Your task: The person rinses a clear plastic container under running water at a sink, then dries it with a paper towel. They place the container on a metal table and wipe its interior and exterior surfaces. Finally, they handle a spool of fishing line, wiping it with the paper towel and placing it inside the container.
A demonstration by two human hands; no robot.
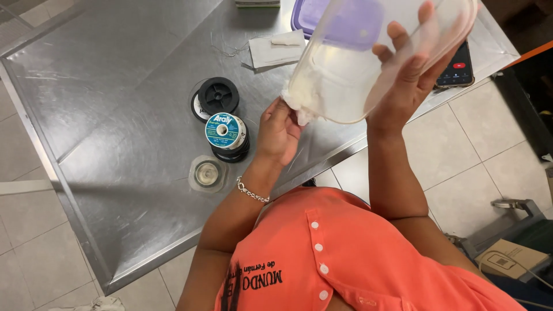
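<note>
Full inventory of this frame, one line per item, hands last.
Table: 1, steel, under everything.
Tub: 1, clear plastic, tilted above table edge.
Wad: 1, white, fibrous, at tub mouth.
Spools: 2 plus a stack, black and teal, mid-table.
Small reel: 1, clear, near table edge.
Lid: 1, purple, behind tub.
Paper: 1, white, beside lid.
Phone: 1, black, table's right edge.
Box: 1, cardboard, on floor.
Bracelet: 1, silver, left wrist.
Left hand: fingers on wad.
Right hand: holds tub.

Workshop: steel table [115, 86], wire spools [226, 131]
</note>
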